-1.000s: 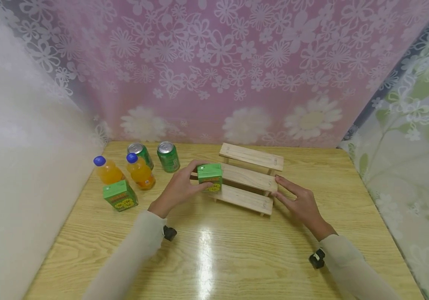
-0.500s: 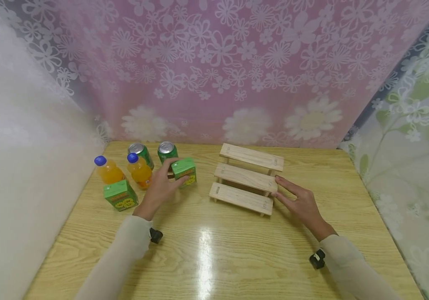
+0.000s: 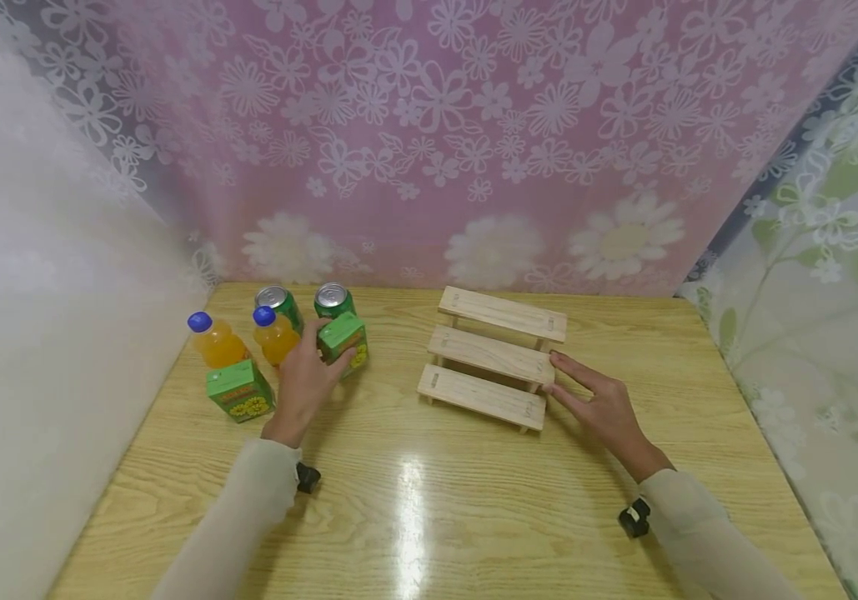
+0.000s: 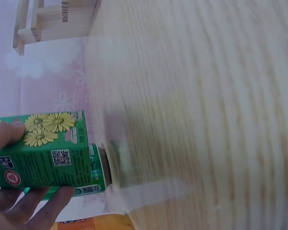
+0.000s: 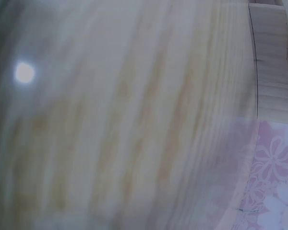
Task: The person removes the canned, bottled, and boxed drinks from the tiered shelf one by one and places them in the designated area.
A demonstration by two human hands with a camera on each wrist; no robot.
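My left hand [image 3: 303, 375] grips a green juice carton [image 3: 343, 333] with yellow flowers on its side, thumb on one face and fingers on the opposite side. In the left wrist view the carton [image 4: 43, 153] overlaps a green can behind it. At the right, fingertips and thumb of my right hand [image 3: 601, 408] touch the right end of a three-step wooden display rack [image 3: 492, 354], at the middle step. The right wrist view shows the rack's pale wooden end [image 5: 278, 67] and only a sliver of fingers at the edge.
At the left stand two orange juice bottles [image 3: 217, 343] with blue caps, two green cans [image 3: 331, 297] behind them, and a second green carton [image 3: 241, 392] in front. A floral curtain [image 3: 436, 167] hangs at the back of the wooden table [image 3: 474, 500].
My left hand has carried the green carton leftward, away from the rack's left end to just in front of the right can. The right hand and rack have stayed in place.
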